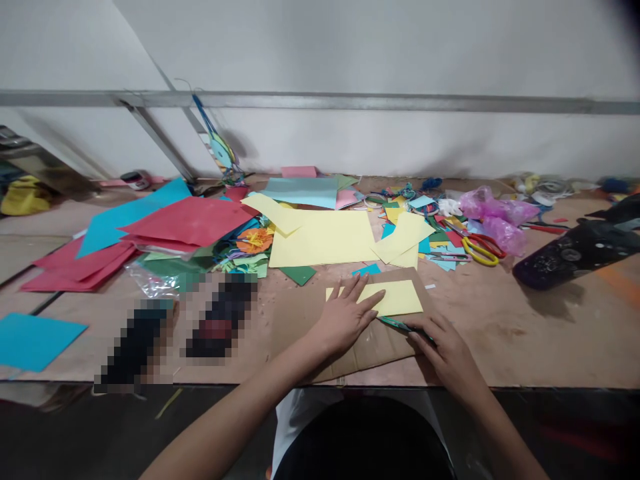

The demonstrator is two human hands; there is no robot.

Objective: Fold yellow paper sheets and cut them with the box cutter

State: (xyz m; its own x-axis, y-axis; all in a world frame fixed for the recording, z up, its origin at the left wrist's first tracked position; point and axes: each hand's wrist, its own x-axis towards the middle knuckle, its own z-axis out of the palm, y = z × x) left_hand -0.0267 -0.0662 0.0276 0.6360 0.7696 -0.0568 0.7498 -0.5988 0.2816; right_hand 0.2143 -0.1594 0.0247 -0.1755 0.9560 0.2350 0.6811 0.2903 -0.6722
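A folded-looking strip of pale yellow paper (400, 298) lies on a piece of brown cardboard (300, 320) near the table's front edge. My left hand (347, 313) rests flat on the strip's left part, fingers spread. At the strip's lower edge, my right hand (445, 347) is closed around a slim green-and-dark tool (396, 323). The tool's tip points left, close to my left fingertips; its exact kind is unclear. Just beyond the cardboard lies a large pale yellow sheet (325, 237), with smaller yellow pieces (407, 233) overlapping its right side.
Red sheets (195, 220) and blue sheets (40, 340) lie to the left, near two blurred-out dark objects (220, 320). At right are yellow-handled scissors (480, 250), a pink plastic bag (500, 213) and a dark bottle (570, 253). Paper scraps crowd the back.
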